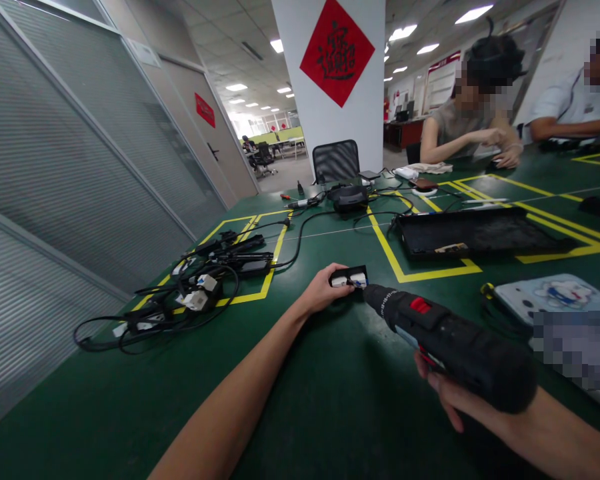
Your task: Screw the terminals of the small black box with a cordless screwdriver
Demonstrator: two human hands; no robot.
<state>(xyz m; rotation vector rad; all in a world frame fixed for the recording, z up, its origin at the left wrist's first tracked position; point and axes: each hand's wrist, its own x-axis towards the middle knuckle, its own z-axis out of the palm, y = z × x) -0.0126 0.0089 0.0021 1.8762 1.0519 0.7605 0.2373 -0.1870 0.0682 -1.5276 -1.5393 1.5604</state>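
Note:
My left hand (321,291) reaches forward over the green table (300,400) and pinches a small black and white part (349,277) that rests on the surface. My right hand (447,393) is wrapped around a black electric screwdriver (445,337) with a red switch. Its tip points left and touches the right end of the small part.
A tangle of black cables and adapters (200,287) lies at the left. A black tray (475,233) sits inside yellow tape lines at the right. A light patterned case (545,300) lies near my right hand. Two people sit at the far right; a black chair (336,160) stands behind the table.

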